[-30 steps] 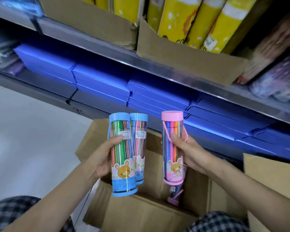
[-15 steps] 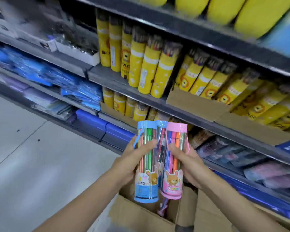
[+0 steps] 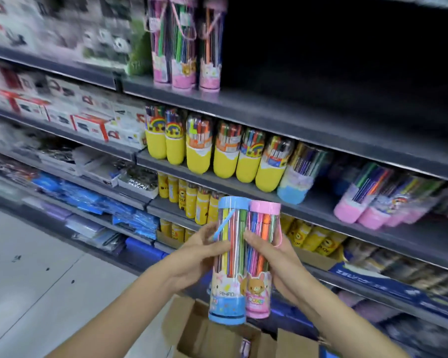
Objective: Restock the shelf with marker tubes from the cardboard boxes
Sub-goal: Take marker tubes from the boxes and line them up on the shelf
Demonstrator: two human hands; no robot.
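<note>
My left hand (image 3: 201, 257) grips a blue-capped marker tube (image 3: 229, 259), held upright at chest height. Pressed against its right side is a pink-capped marker tube (image 3: 261, 259), gripped by my right hand (image 3: 277, 259). Any second blue tube behind these is hidden. Three pink marker tubes (image 3: 185, 42) stand on the upper shelf (image 3: 282, 109); the space to their right is dark and bare. An open cardboard box (image 3: 210, 337) sits on the floor below my hands, with a tube tip showing inside.
Yellow-based marker cups (image 3: 217, 153) and pink and blue tubs (image 3: 367, 205) line the middle shelf. Yellow pencil tubes (image 3: 192, 200) fill lower shelves. White and red boxes (image 3: 88, 120) and blue packs (image 3: 88, 195) lie to the left. Grey floor (image 3: 36, 280) spreads at lower left.
My view has swung upward from the box to the higher shelves. Both hands have risen with the tubes and pressed them together side by side.
</note>
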